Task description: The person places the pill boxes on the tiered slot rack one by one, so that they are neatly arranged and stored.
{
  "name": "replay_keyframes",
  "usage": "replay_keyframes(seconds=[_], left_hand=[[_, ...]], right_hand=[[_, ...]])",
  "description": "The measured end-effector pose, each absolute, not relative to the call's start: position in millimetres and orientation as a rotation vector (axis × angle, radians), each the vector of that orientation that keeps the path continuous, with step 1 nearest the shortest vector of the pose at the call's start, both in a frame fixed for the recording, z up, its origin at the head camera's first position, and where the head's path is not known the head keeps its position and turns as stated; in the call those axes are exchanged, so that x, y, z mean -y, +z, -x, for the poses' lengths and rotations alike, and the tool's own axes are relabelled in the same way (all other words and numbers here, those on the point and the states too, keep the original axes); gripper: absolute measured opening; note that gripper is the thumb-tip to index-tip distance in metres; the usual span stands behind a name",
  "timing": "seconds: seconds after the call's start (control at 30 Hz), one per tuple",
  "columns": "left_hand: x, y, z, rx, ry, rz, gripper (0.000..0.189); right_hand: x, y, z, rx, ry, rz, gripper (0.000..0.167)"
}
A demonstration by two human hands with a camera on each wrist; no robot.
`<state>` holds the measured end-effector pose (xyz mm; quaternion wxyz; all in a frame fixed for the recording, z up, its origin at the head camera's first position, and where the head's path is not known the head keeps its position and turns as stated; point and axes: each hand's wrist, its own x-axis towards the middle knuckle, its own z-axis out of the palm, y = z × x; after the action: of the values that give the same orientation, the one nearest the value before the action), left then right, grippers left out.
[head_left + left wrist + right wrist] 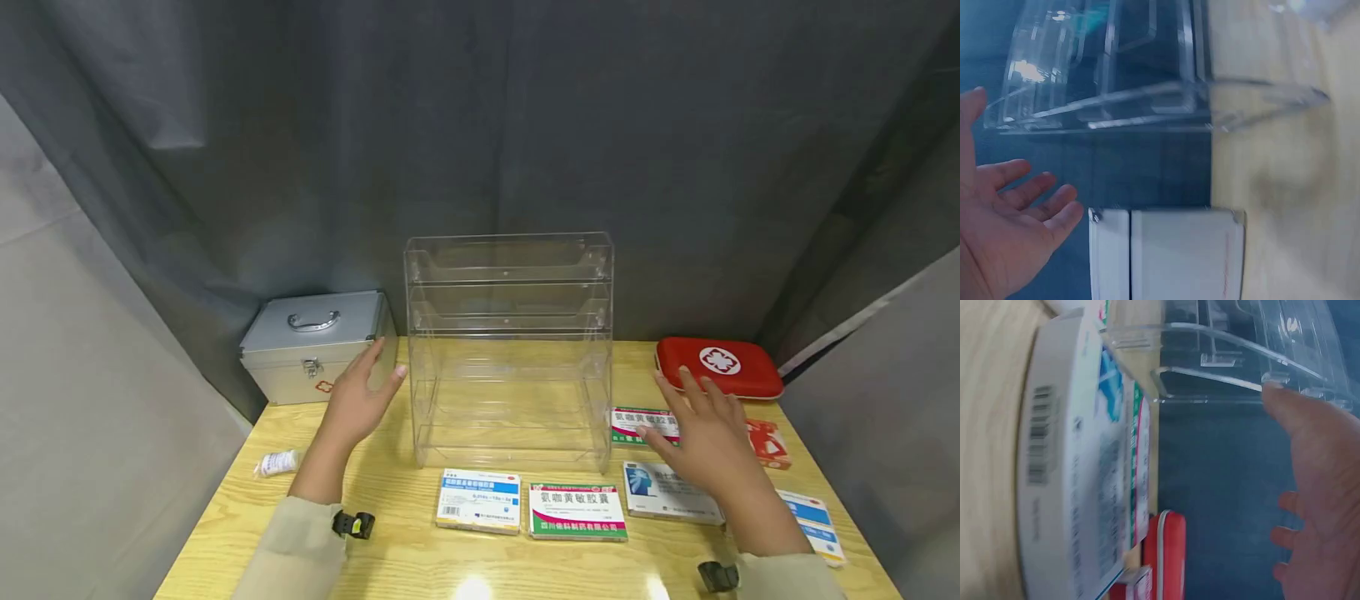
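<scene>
A clear plastic tiered rack [510, 400] stands upright at the middle of the table. To its left is my left hand [358, 402], fingers spread and holding nothing, between the rack and a silver case with a handle [307, 333]. In the left wrist view the palm [1010, 231] faces the rack [1147, 106] with a gap. My right hand [701, 437], also spread and with nothing in its grasp, hovers right of the rack. Under or beside it lie a white medicine box with a blue head picture [667, 493] and a green-and-pink medicine box [641, 423], each partly hidden.
A blue-and-white box [478, 500] and another green-and-pink box [577, 511] lie before the rack. A red zip case [720, 367] sits at the back right, near a red box [768, 443] and a second blue-and-white box [816, 525]. A small wrapped white roll [277, 462] lies left.
</scene>
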<state>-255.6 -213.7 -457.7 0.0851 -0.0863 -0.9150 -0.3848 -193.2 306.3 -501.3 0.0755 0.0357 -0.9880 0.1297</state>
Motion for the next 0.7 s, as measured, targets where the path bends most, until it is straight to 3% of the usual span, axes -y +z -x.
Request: replay_keyframes(seconds=[0.2,0.43,0.53,0.7], left_hand=[[197,-442,270,2.612,-1.519,0.215,0.083],[180,-441,290,2.385,-1.942,0.117,0.069],[175,-446,294,2.295,-2.049,0.076,0.065],[165,-457,296,2.238,-2.124,0.018,0.064]], right_hand=[[-327,-515,179,2.959,0.467,-0.112,0.113],[-364,-530,162,2.893,0.578,-0.069,0.101],[-386,-536,151,2.902,0.629,0.053,0.101],[-427,-548,125,3.015,0.598,0.392,0.115]])
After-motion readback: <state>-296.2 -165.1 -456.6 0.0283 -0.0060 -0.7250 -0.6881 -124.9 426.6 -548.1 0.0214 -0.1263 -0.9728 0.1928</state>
